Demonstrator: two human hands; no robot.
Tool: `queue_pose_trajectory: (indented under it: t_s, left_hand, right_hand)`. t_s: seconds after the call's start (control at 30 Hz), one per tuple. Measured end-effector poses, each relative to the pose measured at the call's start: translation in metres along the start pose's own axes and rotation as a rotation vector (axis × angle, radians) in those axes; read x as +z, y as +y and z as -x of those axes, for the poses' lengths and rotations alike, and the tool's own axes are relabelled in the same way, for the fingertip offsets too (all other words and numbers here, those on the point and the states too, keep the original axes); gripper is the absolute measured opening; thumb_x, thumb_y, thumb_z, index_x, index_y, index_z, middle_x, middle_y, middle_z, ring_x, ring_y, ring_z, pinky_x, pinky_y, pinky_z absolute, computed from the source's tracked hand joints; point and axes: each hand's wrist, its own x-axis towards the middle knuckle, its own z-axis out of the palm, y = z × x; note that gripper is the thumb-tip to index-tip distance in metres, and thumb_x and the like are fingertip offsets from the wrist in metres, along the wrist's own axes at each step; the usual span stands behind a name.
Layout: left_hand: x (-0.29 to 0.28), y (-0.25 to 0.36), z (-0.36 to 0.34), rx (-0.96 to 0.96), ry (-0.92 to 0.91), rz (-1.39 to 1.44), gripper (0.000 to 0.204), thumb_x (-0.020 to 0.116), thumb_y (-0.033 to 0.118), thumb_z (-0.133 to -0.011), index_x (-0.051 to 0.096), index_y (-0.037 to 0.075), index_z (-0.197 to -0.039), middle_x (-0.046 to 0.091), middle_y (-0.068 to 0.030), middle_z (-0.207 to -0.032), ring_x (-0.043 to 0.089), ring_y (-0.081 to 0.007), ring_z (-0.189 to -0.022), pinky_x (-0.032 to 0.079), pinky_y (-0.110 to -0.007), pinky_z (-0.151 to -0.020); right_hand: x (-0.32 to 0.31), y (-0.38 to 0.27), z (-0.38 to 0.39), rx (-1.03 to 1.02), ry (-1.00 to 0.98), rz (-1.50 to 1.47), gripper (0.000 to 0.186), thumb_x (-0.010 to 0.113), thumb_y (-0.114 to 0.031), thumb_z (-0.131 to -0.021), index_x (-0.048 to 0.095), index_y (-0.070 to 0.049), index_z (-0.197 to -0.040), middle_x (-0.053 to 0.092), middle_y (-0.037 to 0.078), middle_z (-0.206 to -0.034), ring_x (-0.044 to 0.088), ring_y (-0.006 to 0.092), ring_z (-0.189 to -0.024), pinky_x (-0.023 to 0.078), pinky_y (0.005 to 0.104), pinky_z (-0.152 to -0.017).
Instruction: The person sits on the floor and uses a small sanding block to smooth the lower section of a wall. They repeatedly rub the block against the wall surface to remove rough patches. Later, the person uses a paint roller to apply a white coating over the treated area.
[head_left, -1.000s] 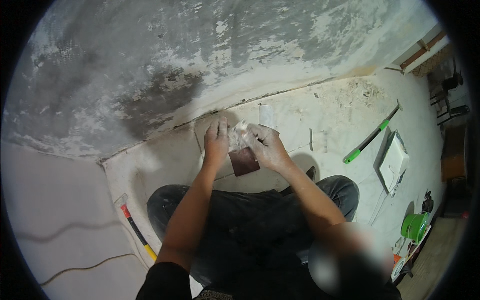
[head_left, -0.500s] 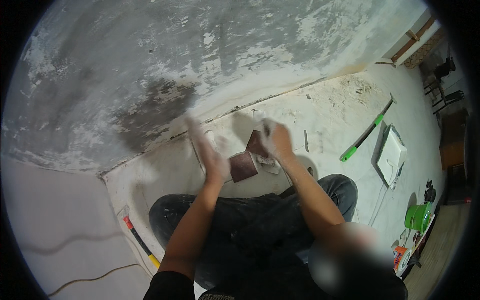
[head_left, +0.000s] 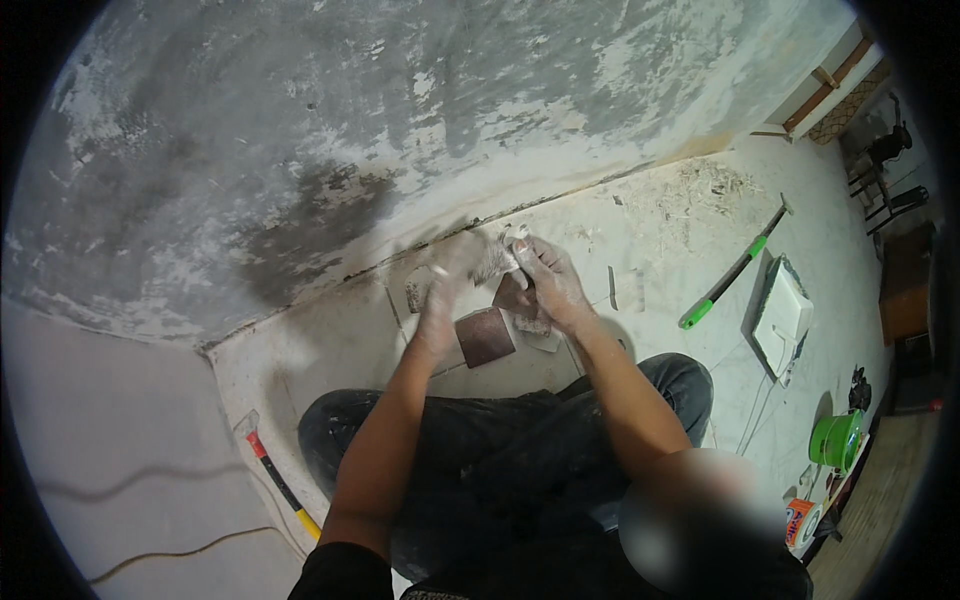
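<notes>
My right hand point(head_left: 552, 282), coated in white dust, pinches a small dusty grey-white piece point(head_left: 494, 263) whose kind I cannot make out. Beside it, my left hand point(head_left: 440, 305) reaches toward the same piece; motion smears its fingers, so its grip is unclear. Below the hands, a dark red-brown sandpaper square point(head_left: 485, 337) lies on the floor. A second red-brown sheet point(head_left: 515, 298) lies partly under my right hand, with a whitish, dust-covered scrap point(head_left: 540, 338) at its lower edge.
A patchy grey wall point(head_left: 300, 130) rises ahead. At left lies a scraper with a red, black and yellow handle point(head_left: 278, 480). To the right are a green-and-black long-handled scraper point(head_left: 735, 272), a white tray point(head_left: 783, 318), a green bucket point(head_left: 835, 440) and a white-orange tub point(head_left: 800, 522).
My left hand has swung toward my right hand, its fingers now near the piece. The right hand has turned so the grey-white piece shows between the hands.
</notes>
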Motion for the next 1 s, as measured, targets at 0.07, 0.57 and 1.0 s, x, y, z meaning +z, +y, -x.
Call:
queue_pose_trajectory:
  t_s: [0.07, 0.57, 1.0]
  left_hand:
    - [0.001, 0.026, -0.008, 0.039, 0.254, -0.112, 0.106, 0.020, 0.084, -0.090, 0.017, 0.003, -0.158, 0.032, -0.0193, -0.158, 0.039, -0.0342, -0.141, 0.025, -0.047, -0.119]
    - [0.026, 0.020, -0.003, 0.003, 0.385, -0.289, 0.015, 0.066, 0.015, -0.097, 0.069, 0.002, -0.104, 0.065, -0.0007, -0.081, 0.058, -0.0080, -0.066, 0.049, -0.025, -0.059]
    - [0.011, 0.018, -0.005, 0.118, 0.355, -0.667, 0.018, 0.071, 0.019, -0.093, 0.067, 0.001, -0.097, 0.063, -0.0017, -0.075, 0.055, -0.0078, -0.061, 0.047, -0.027, -0.057]
  right_hand:
    - [-0.006, -0.017, 0.001, 0.046, -0.001, -0.177, 0.024, 0.056, -0.029, -0.103, 0.062, -0.007, -0.093, 0.052, -0.003, -0.067, 0.048, 0.0049, -0.057, 0.040, 0.0210, -0.052]
    - [0.002, 0.006, -0.007, -0.111, 0.009, 0.409, 0.014, 0.072, -0.012, -0.092, 0.060, -0.007, -0.088, 0.061, -0.002, -0.078, 0.052, 0.0043, -0.064, 0.044, 0.0214, -0.059]
    - [-0.023, -0.022, 0.002, 0.138, 0.431, 0.137, 0.075, 0.073, -0.015, -0.090, 0.031, -0.004, -0.151, 0.057, 0.019, -0.132, 0.056, 0.0285, -0.122, 0.044, 0.0375, -0.104]
